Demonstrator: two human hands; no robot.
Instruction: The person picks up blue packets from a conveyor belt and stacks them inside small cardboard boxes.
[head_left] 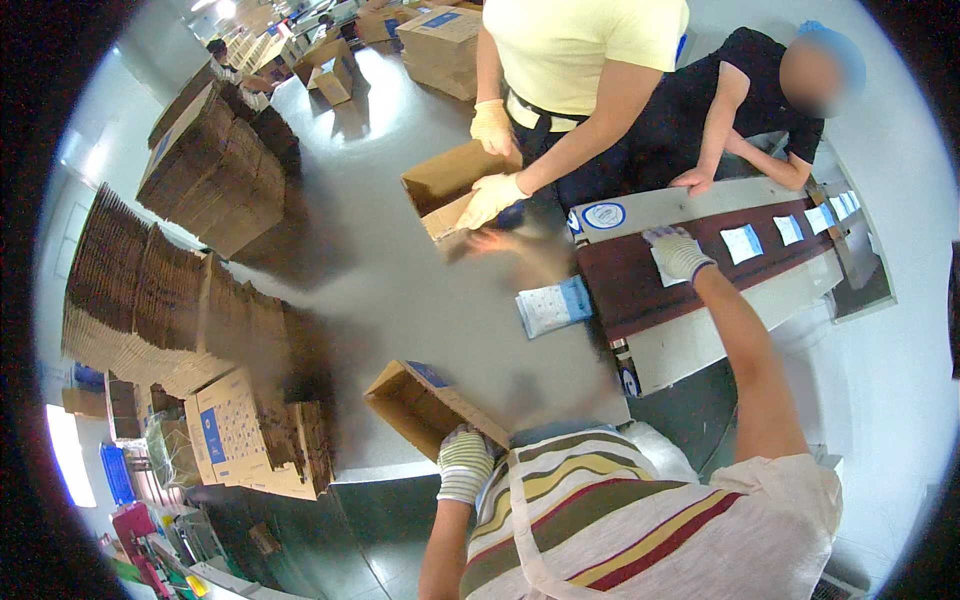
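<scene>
Brown cardboard open-topped box [428, 408], one, its near edge in the curled fingers of the striped-gloved left hand [466, 466]; striped-gloved right hand [680, 253] has fingers slightly bent over one flat white-and-blue packet [666, 270], can't tell if pinched; three separate packets [742, 243] beyond those fingers on dark-red conveyor belt [628, 300], one packet pile [553, 308] left of them on smooth grey table [430, 310]; dark floor [365, 535], pale wall [890, 420]
</scene>
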